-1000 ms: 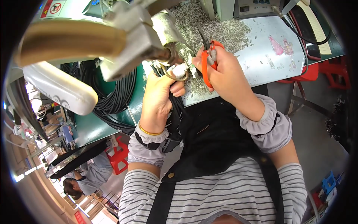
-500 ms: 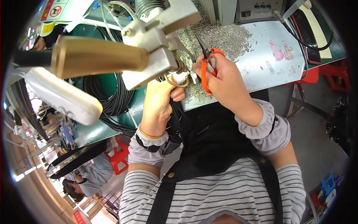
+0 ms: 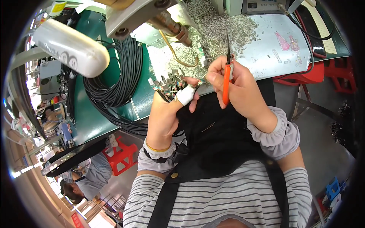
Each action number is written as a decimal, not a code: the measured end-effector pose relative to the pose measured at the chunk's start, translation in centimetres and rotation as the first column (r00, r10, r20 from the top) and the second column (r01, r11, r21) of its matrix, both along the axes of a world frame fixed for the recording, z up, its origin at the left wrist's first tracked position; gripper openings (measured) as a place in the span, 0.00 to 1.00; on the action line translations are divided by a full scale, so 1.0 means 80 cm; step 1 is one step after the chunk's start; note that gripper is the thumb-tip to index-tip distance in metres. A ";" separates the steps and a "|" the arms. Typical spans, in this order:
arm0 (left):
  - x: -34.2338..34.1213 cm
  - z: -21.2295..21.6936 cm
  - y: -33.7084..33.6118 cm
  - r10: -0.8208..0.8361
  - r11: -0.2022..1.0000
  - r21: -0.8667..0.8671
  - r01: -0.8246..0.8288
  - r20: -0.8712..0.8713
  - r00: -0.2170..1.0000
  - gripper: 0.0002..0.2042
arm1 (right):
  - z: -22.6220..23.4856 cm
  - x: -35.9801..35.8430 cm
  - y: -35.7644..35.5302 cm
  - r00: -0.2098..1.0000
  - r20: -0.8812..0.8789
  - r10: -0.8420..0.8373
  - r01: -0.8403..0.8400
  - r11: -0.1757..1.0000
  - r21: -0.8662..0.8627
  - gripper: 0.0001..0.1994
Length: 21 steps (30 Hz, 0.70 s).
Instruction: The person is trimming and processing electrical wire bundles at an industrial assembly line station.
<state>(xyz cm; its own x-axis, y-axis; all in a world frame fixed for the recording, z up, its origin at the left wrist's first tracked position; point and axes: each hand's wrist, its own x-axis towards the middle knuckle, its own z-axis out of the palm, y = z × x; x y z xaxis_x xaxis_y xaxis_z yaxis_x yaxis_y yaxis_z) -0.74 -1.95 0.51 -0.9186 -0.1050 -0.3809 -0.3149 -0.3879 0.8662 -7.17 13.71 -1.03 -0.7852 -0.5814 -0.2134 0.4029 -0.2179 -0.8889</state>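
My left hand [image 3: 164,118], with a white wrap on its thumb, is closed around a bunch of black cables [image 3: 170,84]. Small metal connectors and coloured wire ends fan out at the top of the bunch. One cable end sticks out beyond my thumb toward my right hand [image 3: 243,89]. Orange-handled snips [image 3: 226,85] lie in my right palm, their dark, narrow blades pointing away from me. The thumb and forefinger of that hand pinch together beside the cable end; whether they touch a wire is too small to tell.
A metal press head [image 3: 140,17] with a bent brass-coloured tube overhangs the bench. Many small metal pieces [image 3: 228,28] lie heaped on the pale board [image 3: 262,57]. A black cable coil [image 3: 114,83] and white lamp [image 3: 72,47] are left; red stools [image 3: 119,154] stand below.
Both hands have come back toward me, out from under the press head. The snips have turned from slanting across my right fingers to lying upright along the palm. The cable bunch now shows.
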 end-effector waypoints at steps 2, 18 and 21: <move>0.009 -0.001 0.000 0.008 1.000 -0.002 -0.008 -0.031 0.999 0.10 | 0.000 0.005 0.001 0.994 0.094 0.059 -0.051 0.996 -0.079 0.05; -0.056 -0.014 0.000 0.117 0.985 0.127 -0.119 0.030 0.993 0.08 | -0.021 -0.024 -0.011 0.930 -0.299 -0.215 0.285 0.935 0.212 0.07; -0.063 -0.013 -0.001 0.116 0.988 0.095 -0.121 0.062 0.991 0.07 | -0.021 -0.038 -0.017 0.936 -0.306 -0.172 0.254 0.934 0.251 0.08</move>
